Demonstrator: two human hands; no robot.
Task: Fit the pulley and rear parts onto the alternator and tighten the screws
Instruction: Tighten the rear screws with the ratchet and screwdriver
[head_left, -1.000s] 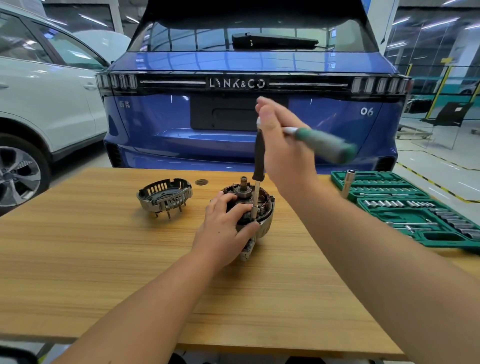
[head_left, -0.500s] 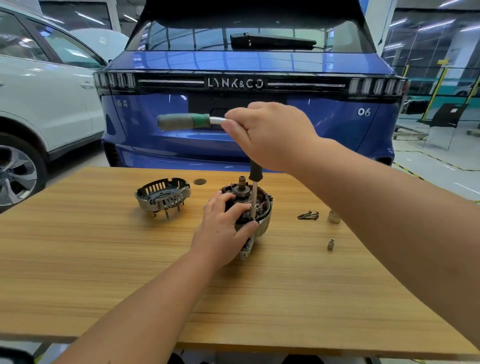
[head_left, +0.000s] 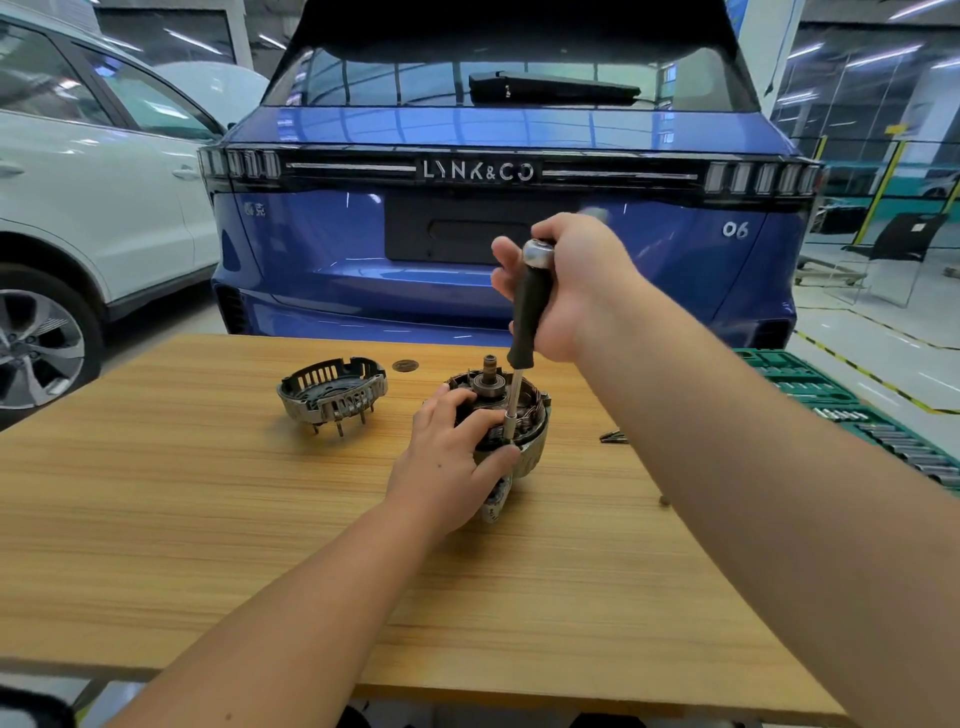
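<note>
Left hand (head_left: 451, 457) at frame centre, fingers curled gripping alternator (head_left: 511, 415) on wooden table (head_left: 208, 519), right hand (head_left: 574, 283) above, fist wrapped round upright driver (head_left: 525, 322), rear housing (head_left: 332, 392) apart at left.

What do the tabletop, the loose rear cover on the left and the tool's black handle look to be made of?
Tabletop: wood or wood-look laminate, light with straight grain lines and a smooth, low sheen.
Rear cover: black slotted top, likely plastic, over a dull grey cast-metal ring with pins.
Black handle, gripped by the right hand: matte, probably rubber or plastic; its cap is shiny metal.
</note>
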